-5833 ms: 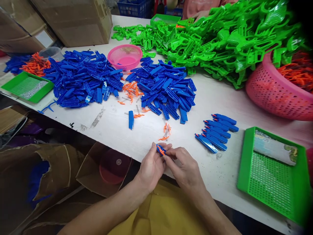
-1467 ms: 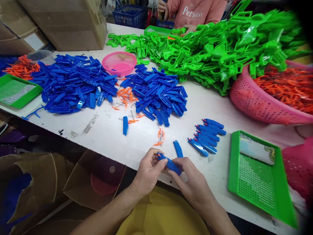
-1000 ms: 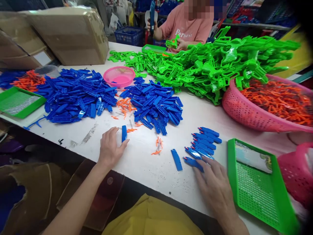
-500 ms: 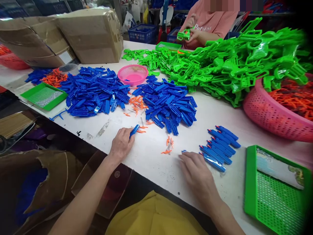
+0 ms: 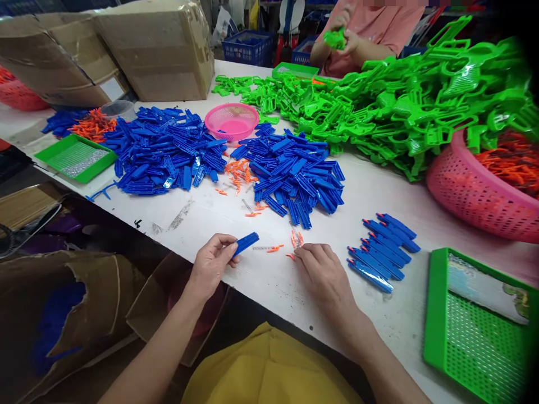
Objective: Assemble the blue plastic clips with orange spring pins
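Note:
My left hand (image 5: 213,264) pinches a long blue plastic piece (image 5: 246,243) between thumb and fingers, its ribbed side showing, just above the white table's front part. Between my hands lie a thin metal spring (image 5: 261,248) and a small orange plastic part (image 5: 275,248). With its fingers bent together, my right hand (image 5: 326,275) is down at a little group of orange parts (image 5: 297,238) and springs. An orange part (image 5: 290,256) pokes out at its fingertips. Right of that hand, several blue pieces (image 5: 385,247) with orange tips lie in a slanted row.
Two heaps of blue pieces (image 5: 164,148) (image 5: 295,174) lie ahead, near a pink basket (image 5: 231,134). Green toy-gun shells (image 5: 379,112) are piled behind. A pink tub (image 5: 471,196) and green tray (image 5: 435,314) stand right. Cardboard boxes (image 5: 155,56) stand left. A co-worker (image 5: 370,28) holds a green part.
My right hand has moved left, from beside the row of blue pieces to the orange parts. The blue piece in my left hand has tilted flatter and shows its ribbed side.

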Tool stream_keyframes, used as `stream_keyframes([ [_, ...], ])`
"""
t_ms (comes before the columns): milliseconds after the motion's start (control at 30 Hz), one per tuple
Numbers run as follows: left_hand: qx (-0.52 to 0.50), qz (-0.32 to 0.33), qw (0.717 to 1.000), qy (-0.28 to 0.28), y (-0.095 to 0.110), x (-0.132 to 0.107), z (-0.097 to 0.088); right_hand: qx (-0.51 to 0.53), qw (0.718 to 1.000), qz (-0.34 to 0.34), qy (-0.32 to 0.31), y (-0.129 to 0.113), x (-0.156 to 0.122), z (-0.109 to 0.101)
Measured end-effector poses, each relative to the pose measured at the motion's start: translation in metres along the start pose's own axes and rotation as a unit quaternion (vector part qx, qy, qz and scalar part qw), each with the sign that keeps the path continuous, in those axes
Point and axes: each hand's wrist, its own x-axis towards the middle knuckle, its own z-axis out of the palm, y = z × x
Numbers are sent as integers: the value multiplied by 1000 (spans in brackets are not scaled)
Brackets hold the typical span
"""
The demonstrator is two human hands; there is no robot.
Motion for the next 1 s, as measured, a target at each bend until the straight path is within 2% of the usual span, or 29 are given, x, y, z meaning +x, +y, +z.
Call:
stream_keyframes([
  [133,-97,-59,994,2,0,-8,-1,5,999,-27,-21,-22,22,11],
  [233,-148,-71,986,21,2,-10,-7,-43,995,-54,-76,-44,40,19],
  [300,-181,-71,980,44,2,-11,-11,-66,991,-66,-101,-55,42,19],
  [367,-216,-77,971,60,2,-12,-13,-67,990,-71,-104,-59,32,16],
  [467,-273,-96,956,49,0,-14,-12,-26,993,-87,-77,-53,1,7],
  [567,-329,-119,936,31,-2,-18,-2,8,994,-93,-63,-38,-33,-5],
  [667,-359,-147,921,27,-5,-24,12,39,993,-93,-67,-24,-53,-18],
  [733,-360,-165,918,26,-8,-30,20,74,992,-78,-64,-20,-56,-25],
  [833,-350,-187,918,20,-13,-40,29,119,993,-7,-28,-22,-54,-30],
  [900,-348,-198,916,9,-14,-47,32,129,991,38,-1,-27,-52,-28],
  [1000,-360,-216,907,-15,-15,-54,34,99,993,66,0,-35,-47,-20],
])
